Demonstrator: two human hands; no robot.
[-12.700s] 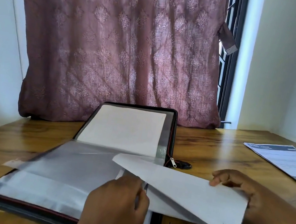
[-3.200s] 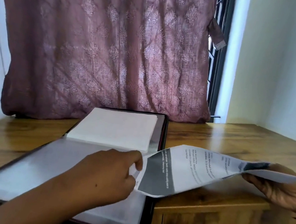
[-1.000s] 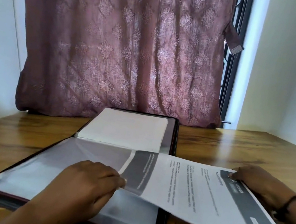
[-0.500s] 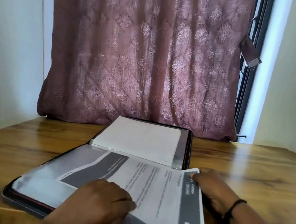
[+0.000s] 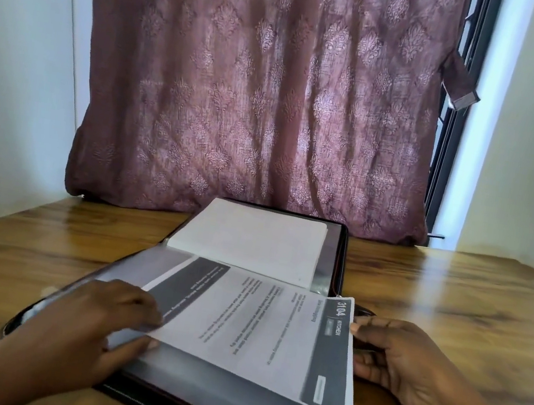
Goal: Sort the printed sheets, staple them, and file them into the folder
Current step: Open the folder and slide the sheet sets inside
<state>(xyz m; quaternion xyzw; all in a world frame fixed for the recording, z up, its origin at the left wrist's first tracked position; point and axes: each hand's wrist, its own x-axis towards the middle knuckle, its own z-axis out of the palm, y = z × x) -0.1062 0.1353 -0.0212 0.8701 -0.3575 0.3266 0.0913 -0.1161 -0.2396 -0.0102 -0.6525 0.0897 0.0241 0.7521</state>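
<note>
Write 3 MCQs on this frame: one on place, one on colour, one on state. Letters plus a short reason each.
1. Where does the printed sheet lie?
A. flat on the bare table
B. over the near half of the open folder
C. against the curtain

2. What colour is the curtain?
A. green
B. white
C. dusty maroon

3. What is the right hand doing?
A. holding the sheet's right edge
B. resting flat on the table, away from the sheet
C. gripping a stapler

Answers:
1 B: the sheet spreads across the folder's near clear sleeves, with the left hand at its left end.
2 C: the patterned cloth behind the table is maroon.
3 A: its fingertips meet the dark header band at the sheet's edge.
</note>
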